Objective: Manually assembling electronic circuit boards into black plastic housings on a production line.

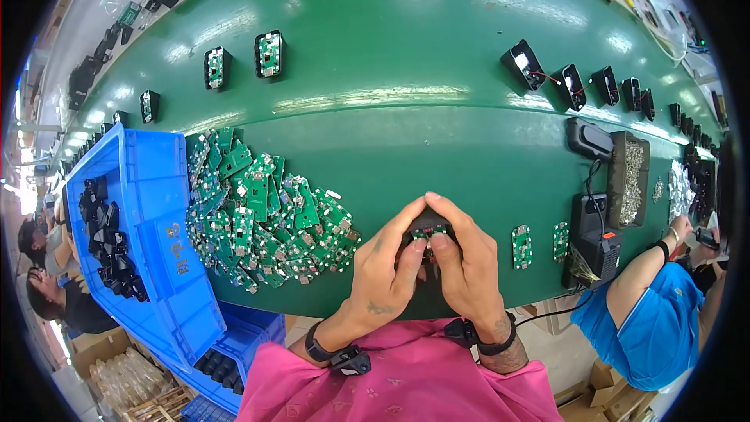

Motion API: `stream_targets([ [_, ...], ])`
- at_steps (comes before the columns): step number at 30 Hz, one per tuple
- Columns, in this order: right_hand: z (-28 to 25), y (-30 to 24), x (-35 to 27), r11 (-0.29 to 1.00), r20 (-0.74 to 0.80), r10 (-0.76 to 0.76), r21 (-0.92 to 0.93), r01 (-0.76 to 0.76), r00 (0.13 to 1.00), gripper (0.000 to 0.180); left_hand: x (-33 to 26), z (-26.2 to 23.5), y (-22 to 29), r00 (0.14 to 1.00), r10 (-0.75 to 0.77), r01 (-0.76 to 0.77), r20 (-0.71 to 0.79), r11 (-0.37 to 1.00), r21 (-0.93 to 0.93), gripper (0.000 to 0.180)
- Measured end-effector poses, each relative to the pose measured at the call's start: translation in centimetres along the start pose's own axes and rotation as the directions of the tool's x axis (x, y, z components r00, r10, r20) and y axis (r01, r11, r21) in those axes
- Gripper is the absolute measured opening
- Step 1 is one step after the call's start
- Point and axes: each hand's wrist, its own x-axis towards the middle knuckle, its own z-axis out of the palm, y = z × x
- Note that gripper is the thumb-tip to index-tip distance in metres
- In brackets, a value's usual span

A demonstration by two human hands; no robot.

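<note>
At the table's near edge, my left hand [380, 275] and my right hand [473, 272] close round a black plastic housing [426, 220] from both sides. Both thumbs press on a small green circuit board [428, 232] at the housing's opening. My fingertips meet at its far end, and my hands hide much of it. Left of my left hand spreads a large heap of green circuit boards [269, 215]. To the right of my right hand lie two loose boards, a nearer one [522, 247] and a farther one [560, 242].
A blue crate [164, 187] with black parts stands at left. Black housings with boards [269, 55] sit at far left; housings with wires [525, 65] line the far right. Right are a black device [595, 238] and a tray of small metal parts [630, 180]. A person in blue [648, 320] works there.
</note>
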Motion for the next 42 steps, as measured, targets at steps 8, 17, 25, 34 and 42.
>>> stream_targets([
  [8,0.2,0.7,-0.7,0.963,-0.073,-0.254,0.068,0.259,0.964,0.037,0.2,0.4,-0.5,0.863,0.503,-0.462,-0.051,0.824,0.327,0.039],
  [17,-1.5,-1.9,-0.3,0.983,0.18,0.059,0.162,-0.089,0.982,0.082,1.2,-2.9,0.8,0.894,-0.406,0.435,0.187,0.691,-0.577,0.027],
  [25,0.2,-2.1,-0.1,0.986,0.038,-0.129,-0.097,0.132,0.991,0.071,0.3,-2.4,-1.2,0.835,-0.422,0.548,0.353,0.587,-0.595,0.037],
  [34,-0.8,-4.8,1.0,0.899,0.321,-0.116,-0.369,0.237,0.94,0.096,0.3,-2.4,0.7,0.968,-0.23,0.153,-0.1,0.857,-0.492,0.017],
  [42,2.3,-8.1,4.3,0.895,0.385,0.051,-0.428,0.129,0.922,0.074,0.1,-5.8,-0.4,0.985,0.01,-0.055,-0.174,0.966,-0.252,0.043],
])
